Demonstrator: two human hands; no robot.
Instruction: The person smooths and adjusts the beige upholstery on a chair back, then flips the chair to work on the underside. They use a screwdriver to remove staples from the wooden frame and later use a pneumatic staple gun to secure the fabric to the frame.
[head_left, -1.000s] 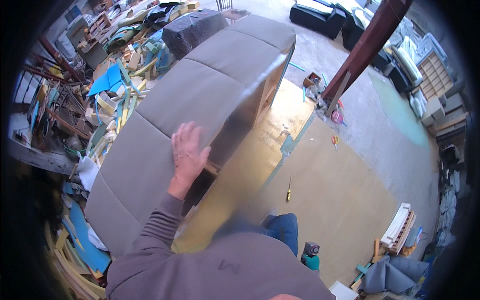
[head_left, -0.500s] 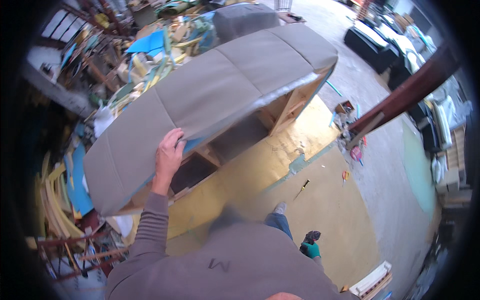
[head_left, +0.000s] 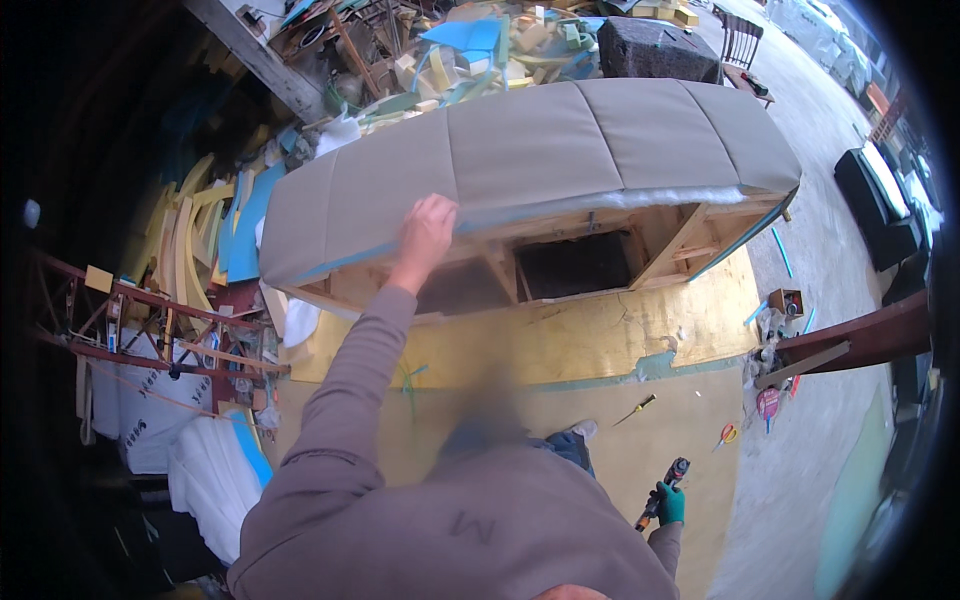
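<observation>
An upholstered sofa piece with a grey-brown cover lies before me, its wooden frame and dark inner openings facing my side. White wadding shows along the cover's near edge. My left hand is bare, its fingers curled over that edge beside a seam, gripping the cover. Down by my right side, my right hand wears a green glove and is closed round a black power tool with orange parts. The tool's exact kind is too small to tell.
A yellow-handled screwdriver and scissors lie on the floor to the right. A red-brown post stands at the right. Foam scraps are heaped behind the sofa piece. A red metal trestle stands at the left.
The view has turned, so the sofa piece sits farther right in the picture. My left hand stays by the same seam. The power tool now points more upright in my right hand.
</observation>
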